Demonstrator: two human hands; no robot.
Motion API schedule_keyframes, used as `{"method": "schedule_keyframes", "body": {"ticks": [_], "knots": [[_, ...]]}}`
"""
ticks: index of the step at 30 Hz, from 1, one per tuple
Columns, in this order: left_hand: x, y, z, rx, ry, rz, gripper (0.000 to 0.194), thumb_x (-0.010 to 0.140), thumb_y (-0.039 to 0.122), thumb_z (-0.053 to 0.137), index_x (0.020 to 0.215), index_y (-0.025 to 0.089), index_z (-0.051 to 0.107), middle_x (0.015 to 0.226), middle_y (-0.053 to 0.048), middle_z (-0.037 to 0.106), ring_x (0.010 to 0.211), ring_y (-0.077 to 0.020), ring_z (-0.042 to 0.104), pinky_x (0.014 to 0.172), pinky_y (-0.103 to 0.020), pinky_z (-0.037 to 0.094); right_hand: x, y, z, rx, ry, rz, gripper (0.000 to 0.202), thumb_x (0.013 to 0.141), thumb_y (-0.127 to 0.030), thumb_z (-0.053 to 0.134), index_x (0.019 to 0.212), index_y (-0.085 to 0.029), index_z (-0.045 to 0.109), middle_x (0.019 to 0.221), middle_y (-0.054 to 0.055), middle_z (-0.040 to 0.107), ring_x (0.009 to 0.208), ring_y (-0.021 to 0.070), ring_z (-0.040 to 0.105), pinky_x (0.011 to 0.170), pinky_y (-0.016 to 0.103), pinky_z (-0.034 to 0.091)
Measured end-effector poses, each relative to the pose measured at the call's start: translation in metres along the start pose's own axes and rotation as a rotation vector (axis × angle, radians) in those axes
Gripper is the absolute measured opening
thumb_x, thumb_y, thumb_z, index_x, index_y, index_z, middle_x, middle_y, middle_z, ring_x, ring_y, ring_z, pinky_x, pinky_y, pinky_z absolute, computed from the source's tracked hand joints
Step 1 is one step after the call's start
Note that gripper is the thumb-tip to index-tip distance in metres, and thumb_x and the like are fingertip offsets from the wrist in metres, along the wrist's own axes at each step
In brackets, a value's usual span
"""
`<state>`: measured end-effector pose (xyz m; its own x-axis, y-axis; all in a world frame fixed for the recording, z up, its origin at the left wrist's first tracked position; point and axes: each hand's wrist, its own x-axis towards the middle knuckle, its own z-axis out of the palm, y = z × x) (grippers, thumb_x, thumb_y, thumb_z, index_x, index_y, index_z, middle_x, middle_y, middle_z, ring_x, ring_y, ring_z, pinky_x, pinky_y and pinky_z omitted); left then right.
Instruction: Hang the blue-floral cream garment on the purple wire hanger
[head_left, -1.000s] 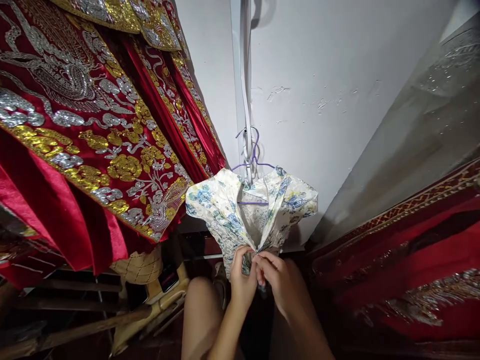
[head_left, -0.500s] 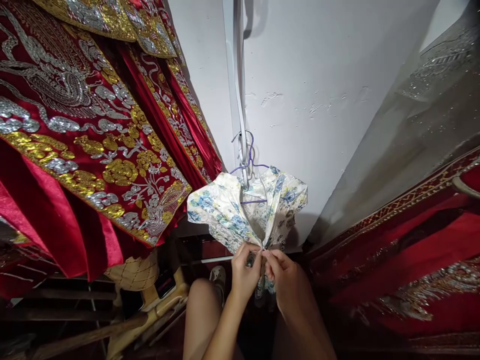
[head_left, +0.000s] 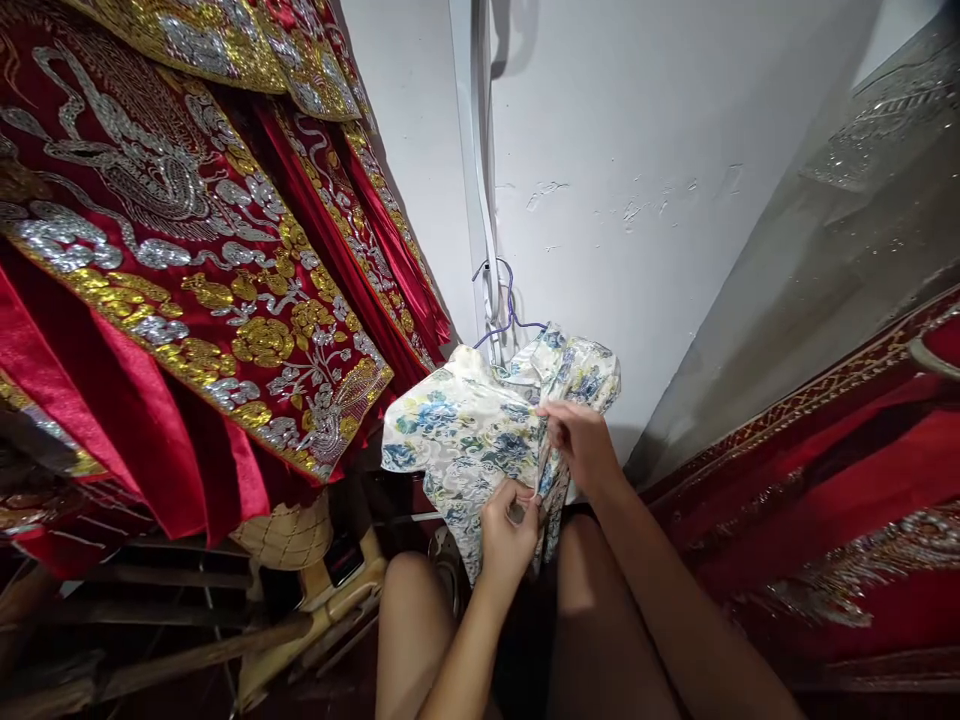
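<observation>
A white garment with blue and yellow flowers point(head_left: 465, 425) hangs on a purple hanger point(head_left: 511, 300) against the wall. Low on its front edge, my left hand point(head_left: 511, 530) pinches the cloth between thumb and fingers. My right hand point(head_left: 577, 435) is closed on the same front edge higher up, near the chest. The neck opening is drawn nearly together between the two front halves. Fingers cover the bits of edge that they hold.
Red cloth with gold and silver sequins point(head_left: 262, 340) hangs at the left. Below it are a wooden chair point(head_left: 345, 590) and a woven basket point(head_left: 289, 535). More red embroidered cloth point(head_left: 862, 500) lies at the right. A white strap point(head_left: 484, 180) runs down the wall.
My right hand has moved up along the garment's front edge, away from my left hand, which stays low. The open neck gap has narrowed. The view has shifted slightly.
</observation>
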<state>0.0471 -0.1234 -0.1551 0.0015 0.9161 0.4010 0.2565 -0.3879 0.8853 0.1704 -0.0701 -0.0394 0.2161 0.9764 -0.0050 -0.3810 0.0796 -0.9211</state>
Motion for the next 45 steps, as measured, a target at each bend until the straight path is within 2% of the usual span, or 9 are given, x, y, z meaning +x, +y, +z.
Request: {"method": "schedule_keyframes", "body": {"ticks": [4, 9, 13, 18, 22, 31, 34, 40, 45], "knots": [[-0.005, -0.011, -0.009, 0.039, -0.036, -0.049, 0.012, 0.086, 0.020, 0.059, 0.075, 0.017, 0.060, 0.075, -0.004, 0.063, 0.074, -0.0185, 0.062, 0.070, -0.028, 0.047, 0.029, -0.026, 0.018, 0.036, -0.070, -0.018, 0.023, 0.064, -0.035, 0.078, 0.065, -0.014, 0.069, 0.046, -0.005, 0.044, 0.043, 0.0063, 0.033, 0.042, 0.024, 0.019], [-0.010, -0.012, -0.022, 0.110, -0.061, -0.067, 0.014, 0.085, 0.018, 0.059, 0.072, 0.018, 0.057, 0.074, -0.003, 0.061, 0.072, -0.0181, 0.061, 0.069, -0.028, 0.046, 0.020, -0.035, 0.030, 0.011, -0.114, -0.119, 0.021, 0.073, -0.033, 0.073, 0.074, -0.013, 0.071, 0.050, -0.004, 0.048, 0.046, 0.0069, 0.037, 0.043, 0.022, 0.023], [0.022, 0.029, -0.040, 0.090, -0.038, 0.048, 0.013, 0.090, 0.020, 0.061, 0.077, 0.018, 0.061, 0.078, -0.002, 0.064, 0.078, -0.0176, 0.061, 0.075, -0.029, 0.047, -0.002, -0.027, 0.032, -0.073, -0.161, -0.192, 0.015, 0.082, -0.030, 0.066, 0.077, -0.016, 0.068, 0.052, -0.005, 0.049, 0.048, 0.0083, 0.039, 0.046, 0.023, 0.027], [0.091, 0.102, -0.065, 0.118, 0.129, 0.383, 0.023, 0.098, 0.023, 0.057, 0.119, 0.022, 0.065, 0.101, -0.005, 0.069, 0.086, -0.0161, 0.062, 0.079, -0.029, 0.047, -0.019, -0.029, 0.036, -0.163, -0.210, -0.258, 0.016, 0.086, -0.027, 0.062, 0.073, -0.019, 0.062, 0.054, -0.006, 0.048, 0.050, 0.0093, 0.040, 0.048, 0.024, 0.030], [0.119, 0.126, -0.071, 0.284, 0.061, 0.495, 0.014, 0.099, 0.022, 0.054, 0.097, 0.019, 0.068, 0.094, -0.005, 0.067, 0.087, -0.0175, 0.061, 0.078, -0.029, 0.047, -0.016, -0.028, 0.034, -0.250, -0.217, -0.343, 0.022, 0.088, -0.031, 0.062, 0.070, -0.020, 0.057, 0.056, -0.006, 0.045, 0.050, 0.0095, 0.036, 0.047, 0.024, 0.027], [0.130, 0.123, -0.075, 0.407, -0.113, 0.551, 0.018, 0.099, 0.023, 0.055, 0.113, 0.021, 0.065, 0.117, -0.009, 0.069, 0.106, -0.0223, 0.064, 0.089, -0.034, 0.049, -0.008, -0.013, 0.021, -0.213, -0.158, -0.395, 0.024, 0.091, -0.036, 0.060, 0.073, -0.020, 0.058, 0.057, -0.006, 0.043, 0.053, 0.0111, 0.034, 0.049, 0.026, 0.026], [0.129, 0.119, -0.072, 0.370, -0.121, 0.535, 0.014, 0.099, 0.023, 0.053, 0.103, 0.020, 0.066, 0.102, -0.006, 0.072, 0.093, -0.0201, 0.067, 0.082, -0.031, 0.049, -0.008, -0.020, 0.022, -0.227, -0.196, -0.403, 0.024, 0.091, -0.038, 0.061, 0.074, -0.021, 0.058, 0.055, -0.006, 0.041, 0.051, 0.0112, 0.033, 0.049, 0.026, 0.025], [0.126, 0.129, -0.069, 0.294, 0.067, 0.504, 0.013, 0.099, 0.027, 0.055, 0.096, 0.019, 0.065, 0.089, -0.004, 0.069, 0.084, -0.0181, 0.063, 0.077, -0.030, 0.046, 0.011, 0.010, 0.018, -0.354, -0.126, -0.353, 0.024, 0.085, -0.036, 0.061, 0.067, -0.023, 0.051, 0.054, -0.007, 0.041, 0.050, 0.0110, 0.031, 0.049, 0.026, 0.022], [0.155, 0.099, -0.114, -0.010, 0.416, 0.353, 0.009, 0.095, 0.025, 0.061, 0.092, 0.016, 0.063, 0.087, -0.002, 0.065, 0.083, -0.0143, 0.060, 0.077, -0.027, 0.046, 0.005, 0.038, -0.001, -0.407, -0.059, -0.309, 0.028, 0.079, -0.029, 0.059, 0.058, -0.023, 0.041, 0.053, -0.007, 0.033, 0.053, 0.0108, 0.029, 0.051, 0.026, 0.021]]}}
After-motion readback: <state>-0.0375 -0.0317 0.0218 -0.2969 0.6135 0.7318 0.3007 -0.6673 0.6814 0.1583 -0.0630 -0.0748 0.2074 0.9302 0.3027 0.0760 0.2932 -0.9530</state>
